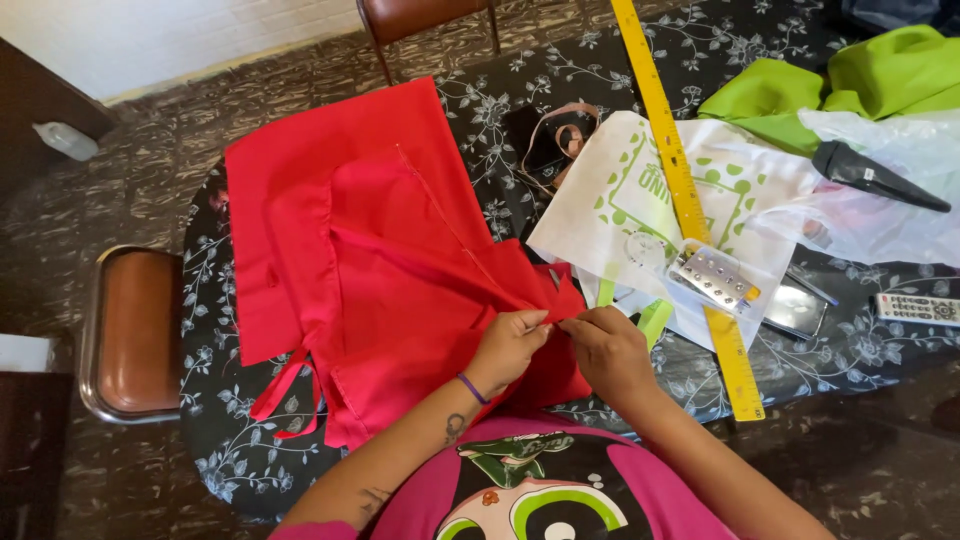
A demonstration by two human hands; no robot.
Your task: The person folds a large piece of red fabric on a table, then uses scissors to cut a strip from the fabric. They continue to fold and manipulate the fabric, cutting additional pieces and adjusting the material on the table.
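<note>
Left hand [508, 345]: fingertips pinched on the near edge of the red cotton fabric piece [380, 260].
Right hand [608, 345]: fingers closed on the same edge, touching the left.
Technique: probably best to keep the edge taut and pinches close.
Fabric: flat on the black floral tablecloth [820, 350], long axis near-right to far-left.
Beyond: yellow ruler [690, 210].

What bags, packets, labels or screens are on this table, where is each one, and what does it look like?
White tote bag, right of the red fabric: flat, green print and dots.
Clear plastic bag, far right: crumpled, see-through.
Blister pack, on the tote by the yellow ruler: silvery rectangle.
Remote control, right edge: pale, buttoned.
No lit screen.
</note>
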